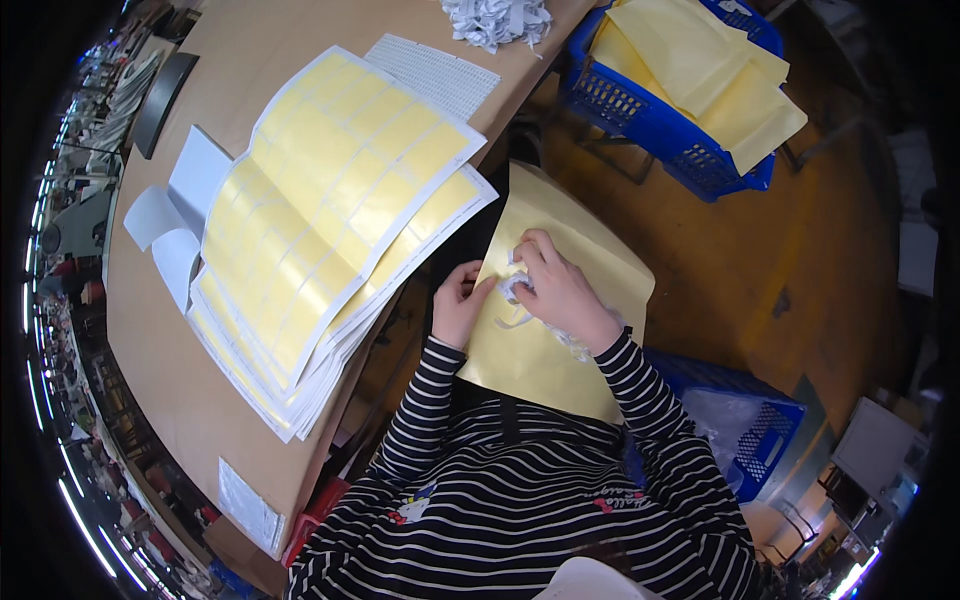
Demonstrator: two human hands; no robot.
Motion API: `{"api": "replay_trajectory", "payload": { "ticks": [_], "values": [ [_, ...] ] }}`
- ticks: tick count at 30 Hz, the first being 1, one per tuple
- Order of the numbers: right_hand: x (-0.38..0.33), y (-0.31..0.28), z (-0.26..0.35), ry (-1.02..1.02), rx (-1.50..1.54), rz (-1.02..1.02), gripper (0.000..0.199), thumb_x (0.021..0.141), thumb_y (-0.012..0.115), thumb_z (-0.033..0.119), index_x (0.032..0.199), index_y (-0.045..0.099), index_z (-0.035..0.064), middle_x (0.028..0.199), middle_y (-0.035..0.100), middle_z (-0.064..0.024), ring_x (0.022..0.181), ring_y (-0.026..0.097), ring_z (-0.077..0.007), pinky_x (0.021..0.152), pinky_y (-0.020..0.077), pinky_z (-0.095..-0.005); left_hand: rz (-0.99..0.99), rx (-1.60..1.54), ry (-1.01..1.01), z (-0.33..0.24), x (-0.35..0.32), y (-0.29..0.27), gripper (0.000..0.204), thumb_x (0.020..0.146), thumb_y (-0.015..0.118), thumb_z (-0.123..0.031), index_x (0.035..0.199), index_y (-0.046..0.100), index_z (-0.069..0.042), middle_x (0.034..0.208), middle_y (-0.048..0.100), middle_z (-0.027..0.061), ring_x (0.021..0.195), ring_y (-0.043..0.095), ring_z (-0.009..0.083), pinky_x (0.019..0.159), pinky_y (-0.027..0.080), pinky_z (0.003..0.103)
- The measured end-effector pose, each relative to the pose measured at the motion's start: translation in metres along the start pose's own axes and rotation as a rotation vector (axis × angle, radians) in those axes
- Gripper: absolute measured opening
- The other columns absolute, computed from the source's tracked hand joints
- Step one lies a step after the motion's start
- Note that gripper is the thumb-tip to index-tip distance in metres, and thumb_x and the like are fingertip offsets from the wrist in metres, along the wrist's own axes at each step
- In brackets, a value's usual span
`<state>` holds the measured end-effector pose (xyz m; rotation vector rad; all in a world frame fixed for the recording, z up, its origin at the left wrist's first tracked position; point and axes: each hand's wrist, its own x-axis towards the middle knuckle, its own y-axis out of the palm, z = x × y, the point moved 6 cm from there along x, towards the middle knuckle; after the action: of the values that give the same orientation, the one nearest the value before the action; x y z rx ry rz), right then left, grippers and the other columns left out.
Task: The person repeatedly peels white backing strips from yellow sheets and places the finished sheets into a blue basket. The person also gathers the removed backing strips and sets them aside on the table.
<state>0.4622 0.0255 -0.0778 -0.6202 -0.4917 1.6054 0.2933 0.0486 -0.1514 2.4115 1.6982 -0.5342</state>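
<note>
A yellow sheet (540, 370) lies across my lap. My left hand (460, 308) is at its left edge, thumb and fingers closed on that edge. Over the sheet's middle, my right hand (562, 292) is curled, with crumpled white paper strips (518, 288) under and between its fingers. A few more thin scraps trail on the sheet below the right wrist. To the left, on the table, rests a thick stack of yellow sheets (320, 180) with white borders and a grid of pale lines; its upper sheets are bent and fanned out.
The brown table (160, 330) runs along my left, with a pile of white paper shreds (497, 20) at its far end. A blue crate (625, 105) of yellow sheets stands at the far right. Another blue basket (765, 430) with clear plastic sits by my right elbow.
</note>
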Motion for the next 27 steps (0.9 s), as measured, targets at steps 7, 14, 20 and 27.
{"api": "replay_trajectory", "payload": {
  "ticks": [7,14,20,27],
  "values": [
    [-0.031,-0.031,-0.022,0.086,0.080,0.153,0.019,0.078,0.065,0.016,0.088,0.059,0.0005,0.099,0.054,-0.0136,0.086,0.061,-0.0323,0.074,0.0500,-0.0402,-0.074,-0.040,0.030,0.010,0.005,-0.025,0.022,0.088,0.063,0.001,0.110,0.061,0.002,0.084,0.063,0.0003,0.075,0.057,0.0060,0.070,0.047,0.019],
    [-0.056,-0.081,-0.031,-0.008,-0.031,0.062,0.045,0.073,0.066,0.013,0.117,0.059,0.0059,0.124,0.052,-0.0124,0.099,0.060,-0.0339,0.087,0.0491,-0.0409,-0.079,-0.045,-0.007,0.021,0.001,-0.055,0.024,0.090,0.062,-0.003,0.113,0.059,0.003,0.087,0.063,-0.0002,0.077,0.057,0.0055,0.072,0.045,0.019],
    [-0.034,-0.009,0.001,-0.143,-0.222,0.102,0.055,0.074,0.067,0.011,0.127,0.054,0.0074,0.137,0.044,-0.0114,0.113,0.054,-0.0313,0.096,0.0458,-0.0412,-0.125,0.021,0.010,0.012,0.004,-0.053,0.023,0.089,0.063,-0.002,0.111,0.060,0.003,0.086,0.062,-0.0003,0.076,0.056,0.0064,0.071,0.044,0.019],
    [-0.051,-0.028,-0.030,0.150,-0.155,0.456,0.045,0.075,0.066,0.014,0.119,0.057,0.0053,0.124,0.055,-0.0078,0.105,0.057,-0.0280,0.097,0.0450,-0.0420,-0.126,0.002,0.012,0.017,-0.004,-0.058,0.023,0.089,0.063,-0.003,0.111,0.060,0.003,0.087,0.062,0.0007,0.078,0.056,0.0070,0.073,0.045,0.020]
  ]
}}
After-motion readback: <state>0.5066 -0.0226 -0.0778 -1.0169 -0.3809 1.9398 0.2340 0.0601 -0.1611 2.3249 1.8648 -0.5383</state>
